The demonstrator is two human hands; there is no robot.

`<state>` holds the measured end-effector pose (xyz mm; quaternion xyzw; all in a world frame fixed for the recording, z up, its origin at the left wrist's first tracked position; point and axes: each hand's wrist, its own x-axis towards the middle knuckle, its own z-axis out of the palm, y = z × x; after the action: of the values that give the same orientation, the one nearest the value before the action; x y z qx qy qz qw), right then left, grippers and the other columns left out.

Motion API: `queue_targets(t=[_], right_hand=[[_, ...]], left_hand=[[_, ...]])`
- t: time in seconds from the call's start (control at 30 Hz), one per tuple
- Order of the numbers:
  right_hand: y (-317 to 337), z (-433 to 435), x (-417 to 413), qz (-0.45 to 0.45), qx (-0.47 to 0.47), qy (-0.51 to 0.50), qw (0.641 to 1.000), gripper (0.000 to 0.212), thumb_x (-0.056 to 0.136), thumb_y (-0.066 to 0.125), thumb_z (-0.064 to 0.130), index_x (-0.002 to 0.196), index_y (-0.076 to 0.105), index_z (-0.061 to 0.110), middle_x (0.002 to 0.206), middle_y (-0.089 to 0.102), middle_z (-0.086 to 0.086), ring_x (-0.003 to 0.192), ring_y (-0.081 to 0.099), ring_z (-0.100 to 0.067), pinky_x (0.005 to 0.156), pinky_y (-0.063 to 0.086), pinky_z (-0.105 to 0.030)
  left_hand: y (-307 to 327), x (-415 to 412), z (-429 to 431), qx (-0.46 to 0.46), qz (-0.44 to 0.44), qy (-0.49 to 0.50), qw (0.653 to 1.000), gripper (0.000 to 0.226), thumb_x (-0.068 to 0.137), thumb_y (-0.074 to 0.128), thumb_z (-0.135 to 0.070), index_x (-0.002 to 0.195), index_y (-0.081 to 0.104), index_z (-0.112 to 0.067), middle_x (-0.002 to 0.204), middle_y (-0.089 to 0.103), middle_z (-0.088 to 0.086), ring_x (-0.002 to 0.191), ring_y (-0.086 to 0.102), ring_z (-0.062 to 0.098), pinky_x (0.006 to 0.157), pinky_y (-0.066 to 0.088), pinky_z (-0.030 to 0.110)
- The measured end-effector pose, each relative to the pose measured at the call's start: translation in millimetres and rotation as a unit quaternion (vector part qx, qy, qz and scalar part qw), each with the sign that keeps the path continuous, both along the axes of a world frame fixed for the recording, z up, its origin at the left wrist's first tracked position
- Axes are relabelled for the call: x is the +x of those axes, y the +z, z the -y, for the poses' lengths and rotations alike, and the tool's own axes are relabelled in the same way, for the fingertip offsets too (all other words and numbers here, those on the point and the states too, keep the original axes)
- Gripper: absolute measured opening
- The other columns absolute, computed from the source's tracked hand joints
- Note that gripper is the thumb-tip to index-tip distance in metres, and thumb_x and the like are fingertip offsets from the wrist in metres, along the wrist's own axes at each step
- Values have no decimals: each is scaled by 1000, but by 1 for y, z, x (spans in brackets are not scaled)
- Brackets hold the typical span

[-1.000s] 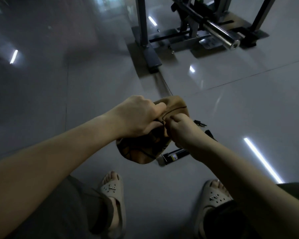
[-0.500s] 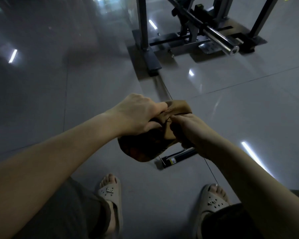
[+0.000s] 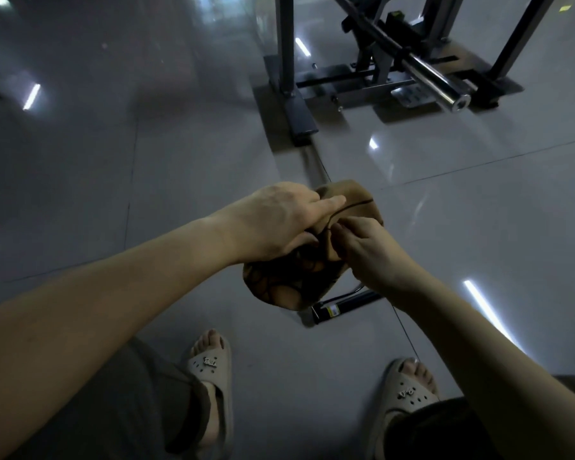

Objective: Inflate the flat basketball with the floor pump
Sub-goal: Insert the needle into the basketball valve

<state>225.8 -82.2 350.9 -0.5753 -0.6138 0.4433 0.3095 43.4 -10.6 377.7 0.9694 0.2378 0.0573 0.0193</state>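
Working the valve spot on the flat basketball (image 3: 356, 199) - no pumping yet, I reckon.

Both hands are together on the ball, held above the floor (image 3: 146, 194) in front of my knees. My left hand (image 3: 279, 224) grips the folded top from the left, index finger laid along it. My right hand (image 3: 369, 250) pinches at the skin by the black seam; it's too small to tell if a needle is in that pinch. The ball is caved in w/ deep wrinkles, so approx. zero air inside. The floor pump (image 3: 346, 305) lies on its side on the floor just below the ball, btwn my sandals (image 3: 210, 363) and my hands, untouched. Next, I think: seat the needle straight into the valve, stand the pump upright, foot on its base - then stroke.
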Motion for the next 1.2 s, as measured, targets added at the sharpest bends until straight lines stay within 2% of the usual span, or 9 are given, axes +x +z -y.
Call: queue_targets(t=[0.1, 0.3, 0.4, 0.5, 0.63, 0.73, 0.9, 1.03, 1.2], right_hand=[[4, -1, 1, -17, 4, 10, 1000, 36, 105, 38, 21, 79, 53, 1, 61, 44, -2, 53, 38, -16, 51, 32, -33], [3, 0, 4, 75, 98, 32, 992, 35, 104, 42, 26, 75, 53, 11, 61, 48, 2, 54, 43, -13, 54, 39, -45], [2, -2, 15, 74, 101, 42, 991, 31, 93, 52, 48, 91, 60, 18, 79, 62, 7, 67, 59, -9, 60, 51, -35], [-2, -6, 25, 253, 156, 43, 954, 44, 81, 58, 61, 101, 56, 22, 95, 59, 8, 77, 57, -9, 66, 52, -30], [0, -6, 23, 293, 225, 70, 927, 48, 86, 47, 57, 113, 60, 19, 101, 61, 5, 79, 57, -11, 66, 50, -28], [-5, -6, 23, 287, 249, 86, 921, 22, 94, 59, 33, 109, 62, 17, 99, 62, 4, 77, 58, -12, 62, 42, -18], [-1, -11, 26, 284, 318, 49, 903, 8, 93, 60, 23, 91, 56, 16, 84, 50, 8, 63, 44, -8, 53, 35, -20], [15, -9, 27, 318, 379, 31, 869, 13, 90, 47, 31, 100, 48, 23, 90, 51, 5, 71, 38, -7, 53, 33, -22], [24, 0, 23, 356, 404, 45, 841, 15, 87, 41, 34, 98, 39, 24, 87, 53, 2, 71, 32, -10, 51, 26, -25]], left_hand=[[-1, -3, -3, 31, -6, -1, 1000, 67, 95, 58, -35, 152, 35, -8, 111, 63, 8, 96, 55, 21, 93, 45, 37], [4, -4, -1, 80, 12, -38, 996, 51, 92, 62, -27, 135, 55, -1, 99, 67, 11, 81, 57, 24, 78, 48, 37], [11, -6, -2, 79, 40, -33, 996, 54, 92, 67, -24, 139, 52, 0, 97, 66, 10, 80, 55, 22, 78, 40, 29], [17, -6, -1, 59, 82, -30, 994, 56, 92, 69, -24, 139, 52, 0, 96, 66, 10, 80, 55, 20, 79, 40, 29], [15, -5, 2, 35, 96, -39, 994, 54, 93, 64, -28, 139, 53, -1, 92, 65, 8, 79, 44, 9, 79, 38, 25], [11, -3, 4, 40, 124, -39, 991, 52, 93, 66, -27, 136, 55, 1, 90, 65, 8, 80, 36, 4, 80, 31, 19], [13, 6, 9, 32, 186, 23, 982, 57, 92, 67, -28, 138, 54, 3, 95, 68, 10, 81, 58, 20, 77, 46, 29], [27, 9, 12, 106, 159, 115, 975, 66, 88, 59, -53, 139, 56, -11, 115, 56, 12, 103, 51, 25, 87, 45, 39], [38, 11, 7, 136, 31, 109, 984, 86, 83, 47, -61, 153, 36, -12, 163, 27, 11, 153, 13, 26, 125, 8, 50]])
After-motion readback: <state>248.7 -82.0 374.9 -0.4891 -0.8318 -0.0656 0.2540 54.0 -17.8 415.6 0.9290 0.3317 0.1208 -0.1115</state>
